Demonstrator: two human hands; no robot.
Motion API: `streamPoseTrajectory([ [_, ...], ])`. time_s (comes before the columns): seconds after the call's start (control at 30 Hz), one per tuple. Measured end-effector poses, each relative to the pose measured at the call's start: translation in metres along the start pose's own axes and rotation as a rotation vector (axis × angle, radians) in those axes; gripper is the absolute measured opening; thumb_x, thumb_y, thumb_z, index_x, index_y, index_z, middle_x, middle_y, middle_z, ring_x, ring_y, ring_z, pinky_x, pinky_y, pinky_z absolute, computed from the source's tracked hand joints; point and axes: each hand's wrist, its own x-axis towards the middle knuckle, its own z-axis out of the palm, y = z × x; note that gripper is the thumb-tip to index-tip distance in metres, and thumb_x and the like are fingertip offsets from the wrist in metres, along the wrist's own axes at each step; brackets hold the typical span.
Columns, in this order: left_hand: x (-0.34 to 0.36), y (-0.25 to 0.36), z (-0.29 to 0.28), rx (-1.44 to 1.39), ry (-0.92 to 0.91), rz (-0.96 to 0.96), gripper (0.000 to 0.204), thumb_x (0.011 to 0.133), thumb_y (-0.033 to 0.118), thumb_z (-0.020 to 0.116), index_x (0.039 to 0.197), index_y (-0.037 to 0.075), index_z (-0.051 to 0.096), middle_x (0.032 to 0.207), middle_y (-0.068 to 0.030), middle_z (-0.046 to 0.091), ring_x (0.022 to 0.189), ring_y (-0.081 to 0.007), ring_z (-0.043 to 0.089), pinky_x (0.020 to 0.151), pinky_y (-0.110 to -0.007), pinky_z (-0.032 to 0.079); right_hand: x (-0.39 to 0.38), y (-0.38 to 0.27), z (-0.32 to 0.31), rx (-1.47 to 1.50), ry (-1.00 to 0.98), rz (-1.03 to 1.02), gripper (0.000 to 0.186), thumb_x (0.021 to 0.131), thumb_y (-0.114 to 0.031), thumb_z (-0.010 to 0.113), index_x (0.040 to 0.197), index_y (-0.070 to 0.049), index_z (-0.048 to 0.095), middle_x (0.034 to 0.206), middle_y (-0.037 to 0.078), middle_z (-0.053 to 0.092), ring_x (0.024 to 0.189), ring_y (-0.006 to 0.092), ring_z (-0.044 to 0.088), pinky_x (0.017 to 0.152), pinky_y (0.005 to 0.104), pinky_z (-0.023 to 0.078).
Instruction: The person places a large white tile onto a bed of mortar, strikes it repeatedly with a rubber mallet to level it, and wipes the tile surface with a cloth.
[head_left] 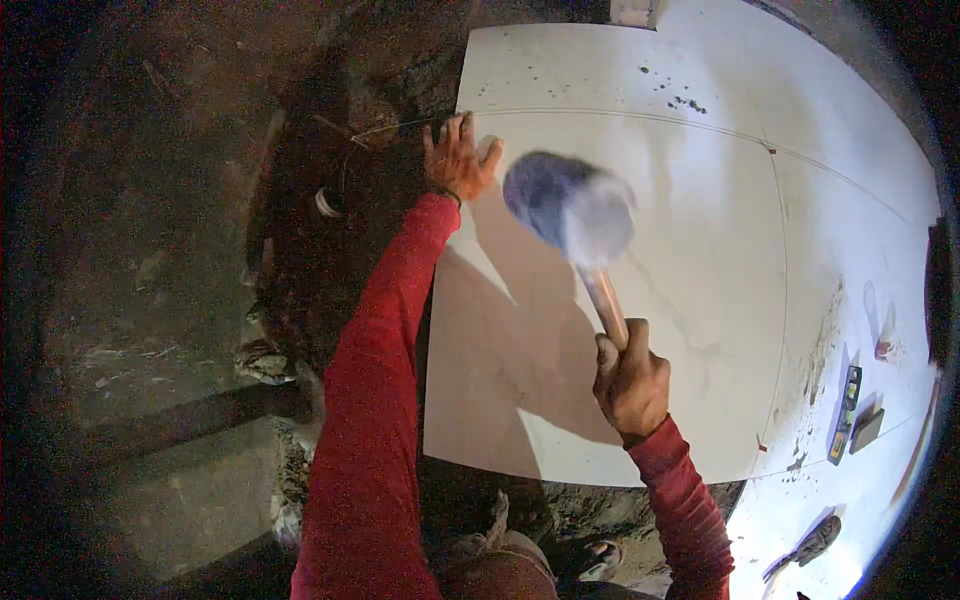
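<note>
A large pale tile (690, 400) with faint marbling lies flat in front of me. My left hand (460, 165) rests on its left edge, fingers spread and palm down, nothing held. My right hand (633, 385) is wrapped around the wooden handle of a mallet (570, 210). The mallet's thick head, dark at one end and whitish at the other, is smeared by motion over the tile. Whether it touches the surface I cannot tell. Shadows of my arm and the mallet fall across the tile.
A thin string (600, 112) crosses the tile's far part. Small red pieces (762, 447) sit along the right joint. Farther right lie a spirit level (847, 415), a flat block (867, 430) and a dark tool (808, 547). Rough dark ground (330, 270) borders the left edge.
</note>
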Motion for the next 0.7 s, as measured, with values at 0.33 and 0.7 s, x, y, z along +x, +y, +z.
streamPoseTrajectory([
  [0.33,0.003,0.004,0.006,0.049,-0.057,-0.043,0.079,0.094,0.06,0.041,0.145,-0.001,0.039,0.142,-0.0185,0.046,0.134,-0.0335,0.044,0.116,-0.062,0.016,-0.018,0.011,0.007,0.053,-0.014,0.015,0.027,0.094,-0.027,0.064,0.1,-0.007,0.046,0.068,0.017,0.065,0.052,0.0343,0.064,0.044,0.044,0.049],
  [0.7,0.021,-0.132,0.06,-0.056,-0.059,0.298,0.071,0.09,0.048,0.057,0.153,0.032,0.029,0.155,-0.0147,0.035,0.141,-0.0313,0.036,0.108,-0.068,0.029,0.006,0.019,0.013,0.085,0.066,0.015,0.023,0.099,-0.022,0.055,0.109,-0.002,0.05,0.058,0.016,0.06,0.045,0.033,0.06,0.039,0.0442,0.046],
])
